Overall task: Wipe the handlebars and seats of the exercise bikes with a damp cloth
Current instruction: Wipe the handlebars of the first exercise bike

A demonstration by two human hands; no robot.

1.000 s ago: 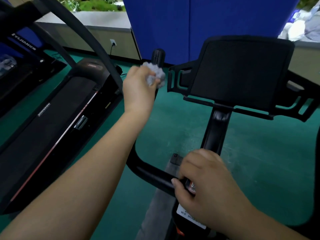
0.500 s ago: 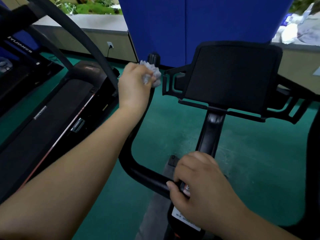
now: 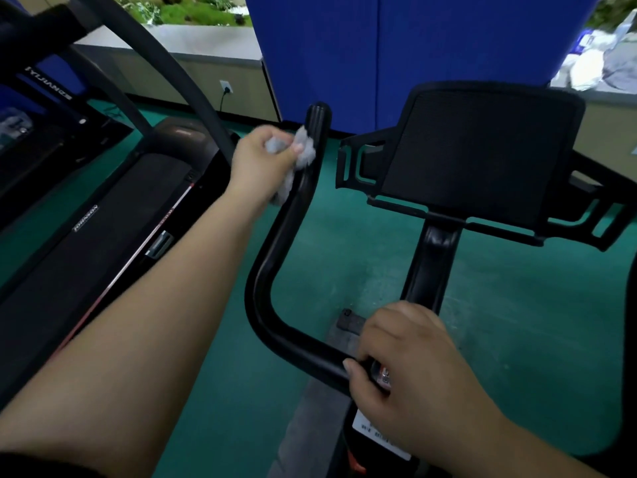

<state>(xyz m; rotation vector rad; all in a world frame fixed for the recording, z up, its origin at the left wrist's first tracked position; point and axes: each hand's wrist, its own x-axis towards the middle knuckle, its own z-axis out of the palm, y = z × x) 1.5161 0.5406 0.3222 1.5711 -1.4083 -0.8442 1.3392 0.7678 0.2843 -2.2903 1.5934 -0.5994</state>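
A black exercise bike fills the middle of the head view, with a curved left handlebar [image 3: 275, 257] rising to a rounded tip. My left hand [image 3: 260, 163] grips a crumpled grey cloth [image 3: 303, 151] and presses it against the upper part of that bar, a little below the tip. My right hand [image 3: 410, 360] grips the handlebar's lower crossbar beside the centre post [image 3: 432, 263]. A black console holder [image 3: 482, 160] stands on the post. The seat is out of view.
A black treadmill [image 3: 103, 222] stands close on the left, its curved rail [image 3: 165, 74] passing behind my left hand. A blue partition [image 3: 396, 46] stands behind the bike. Green floor [image 3: 517, 305] lies around, with a wall socket [image 3: 225, 87] at the back.
My left hand has slid the cloth down the left handlebar, so more of the bar's tip shows above it. My right hand has kept its grip on the crossbar.
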